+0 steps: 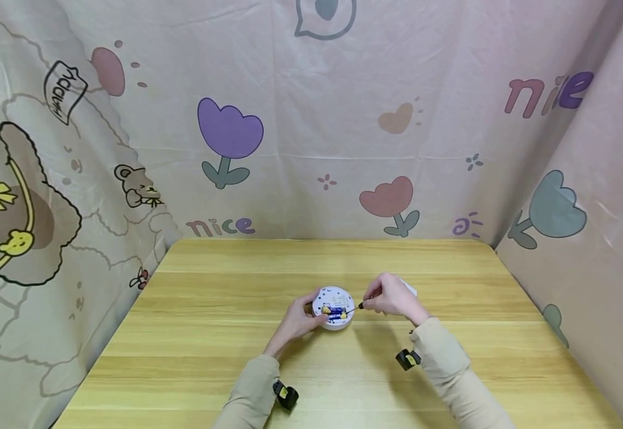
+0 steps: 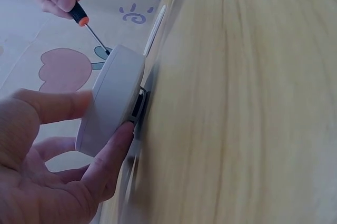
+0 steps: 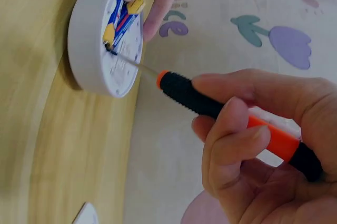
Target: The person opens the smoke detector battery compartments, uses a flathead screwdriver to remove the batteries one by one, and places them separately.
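Note:
A round white battery-powered device (image 1: 326,293) is tilted up from the table, its battery side facing up in the head view. Two blue-and-yellow batteries (image 3: 122,22) lie side by side in its compartment. My left hand (image 1: 298,320) grips the device by its rim, thumb on one side and fingers on the other. A black-and-orange screwdriver (image 3: 192,95) is held in my right hand (image 1: 391,295), fingers curled round the handle. The screwdriver's dark tip reaches the end of one battery. In the left wrist view, the device's side wall (image 2: 113,97) hides the batteries.
A small white flat piece (image 1: 409,288) lies on the wooden table (image 1: 209,357) behind my right hand. Printed curtains (image 1: 311,119) hang along the back and both sides. Each wrist carries a black camera (image 1: 287,395).

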{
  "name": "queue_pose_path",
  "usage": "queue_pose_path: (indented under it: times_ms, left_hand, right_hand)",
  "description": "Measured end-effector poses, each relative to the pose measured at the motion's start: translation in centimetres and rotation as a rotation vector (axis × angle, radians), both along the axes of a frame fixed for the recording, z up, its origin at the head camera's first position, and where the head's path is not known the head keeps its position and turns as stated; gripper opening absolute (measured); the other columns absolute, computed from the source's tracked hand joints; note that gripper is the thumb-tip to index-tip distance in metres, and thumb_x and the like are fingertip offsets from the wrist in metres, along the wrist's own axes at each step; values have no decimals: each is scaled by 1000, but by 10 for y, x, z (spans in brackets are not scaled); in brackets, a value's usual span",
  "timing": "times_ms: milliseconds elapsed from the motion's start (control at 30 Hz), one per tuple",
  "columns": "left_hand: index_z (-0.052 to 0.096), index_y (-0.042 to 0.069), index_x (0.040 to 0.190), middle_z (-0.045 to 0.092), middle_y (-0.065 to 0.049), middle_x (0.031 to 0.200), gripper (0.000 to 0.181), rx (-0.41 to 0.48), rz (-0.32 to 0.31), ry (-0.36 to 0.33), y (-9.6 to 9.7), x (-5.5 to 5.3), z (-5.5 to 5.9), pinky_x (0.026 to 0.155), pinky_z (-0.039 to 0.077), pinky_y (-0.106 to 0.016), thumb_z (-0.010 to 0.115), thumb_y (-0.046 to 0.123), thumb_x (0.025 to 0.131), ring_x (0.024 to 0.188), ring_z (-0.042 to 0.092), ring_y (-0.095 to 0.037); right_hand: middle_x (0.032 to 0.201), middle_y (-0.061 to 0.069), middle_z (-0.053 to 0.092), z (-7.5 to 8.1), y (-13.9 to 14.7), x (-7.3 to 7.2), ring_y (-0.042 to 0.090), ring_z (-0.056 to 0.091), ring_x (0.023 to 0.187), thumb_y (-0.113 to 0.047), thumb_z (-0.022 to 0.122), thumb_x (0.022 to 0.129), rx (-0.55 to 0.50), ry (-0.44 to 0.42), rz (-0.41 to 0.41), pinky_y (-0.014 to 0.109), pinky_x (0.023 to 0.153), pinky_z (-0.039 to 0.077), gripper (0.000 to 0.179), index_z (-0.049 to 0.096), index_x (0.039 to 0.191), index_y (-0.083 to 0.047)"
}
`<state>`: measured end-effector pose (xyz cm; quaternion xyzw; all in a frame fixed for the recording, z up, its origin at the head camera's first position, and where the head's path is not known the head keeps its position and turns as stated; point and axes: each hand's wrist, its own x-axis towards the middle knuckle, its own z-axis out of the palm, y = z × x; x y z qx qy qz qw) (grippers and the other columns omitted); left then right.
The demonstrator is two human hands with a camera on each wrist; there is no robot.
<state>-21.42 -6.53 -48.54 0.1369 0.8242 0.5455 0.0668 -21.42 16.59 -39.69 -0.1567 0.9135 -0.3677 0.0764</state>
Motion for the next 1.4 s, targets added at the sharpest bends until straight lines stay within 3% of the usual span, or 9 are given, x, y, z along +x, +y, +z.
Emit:
queue_pose_path:
  times_ms: [233,500,800,1133,1233,1400]
  left_hand:
    - [35,-1,134,42,-23,134,71,-18,2,18,-1,-1,0,85,51,-33,70,13,73,108,53,-30]
    - [37,-3,133,43,-24,133,70,-22,1,40,-2,-1,-1,88,50,-37,71,13,73,110,52,-32]
    - [37,-2,132,41,-24,134,71,-18,8,21,-4,-1,1,98,42,-44,71,13,72,117,47,-36]
    - [37,0,133,41,-24,134,71,-15,9,1,-5,-4,-1,97,43,-43,71,14,73,117,48,-36]
    - [36,-3,133,40,-26,134,70,-4,3,8,-4,0,4,99,41,-46,70,10,74,117,46,-39]
    - [34,-10,131,37,-31,133,67,6,-7,0,-3,11,25,99,37,-51,68,4,74,117,44,-43]
  right_hand:
    - [58,7,62,-9,14,-7,12,49,43,-8,71,70,-162,-90,24,25,37,45,5,69,73,-4]
    - [76,17,59,-22,27,-11,12,51,47,-9,72,71,-285,-125,49,26,39,46,15,69,81,2]
    - [69,10,65,-34,36,-13,10,51,48,-10,73,71,-395,-221,16,28,43,48,22,68,85,5]
    - [69,12,65,-29,34,-13,10,51,46,-13,73,71,-336,-183,14,33,43,49,19,69,83,2]
    - [72,13,66,-29,34,-12,10,51,47,-13,73,71,-334,-201,-1,34,45,49,19,70,83,1]
    - [73,7,66,-32,37,-11,9,52,49,-14,73,71,-360,-214,-12,34,46,50,19,70,84,0]
